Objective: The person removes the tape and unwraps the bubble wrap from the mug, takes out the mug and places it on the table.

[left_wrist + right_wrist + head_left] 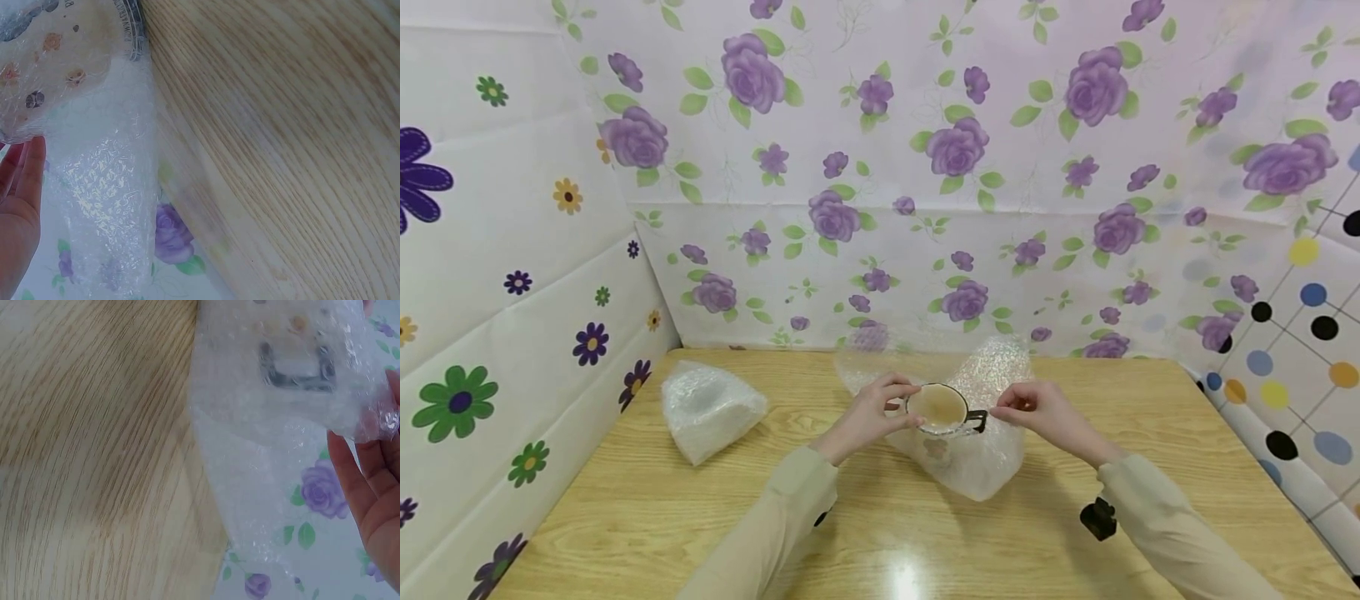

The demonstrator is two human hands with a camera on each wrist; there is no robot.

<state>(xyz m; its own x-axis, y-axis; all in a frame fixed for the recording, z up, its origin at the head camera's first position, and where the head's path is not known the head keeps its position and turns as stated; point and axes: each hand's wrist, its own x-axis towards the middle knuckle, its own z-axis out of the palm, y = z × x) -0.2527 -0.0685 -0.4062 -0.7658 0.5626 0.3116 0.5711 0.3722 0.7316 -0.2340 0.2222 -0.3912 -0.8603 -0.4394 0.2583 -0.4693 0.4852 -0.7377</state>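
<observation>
A mug (938, 407) with a dark rim and a black squared handle (978, 421) is held over the table, its mouth facing up. Clear bubble wrap (981, 471) lies around and below it; in the left wrist view the film covers the printed wall of the mug (69, 56). My left hand (874, 410) grips the mug's left side, thumb in front and fingers behind. Beside the handle, my right hand (1047, 412) pinches the wrap between thumb and fingers. Through the film in the right wrist view, the handle (297, 381) shows dark and blurred.
Another bundle of bubble wrap (711, 412) sits on the left part of the wooden table (865, 533). A flowered cloth (880, 167) hangs behind the table's back edge. Patterned sheets also stand at the left and right sides.
</observation>
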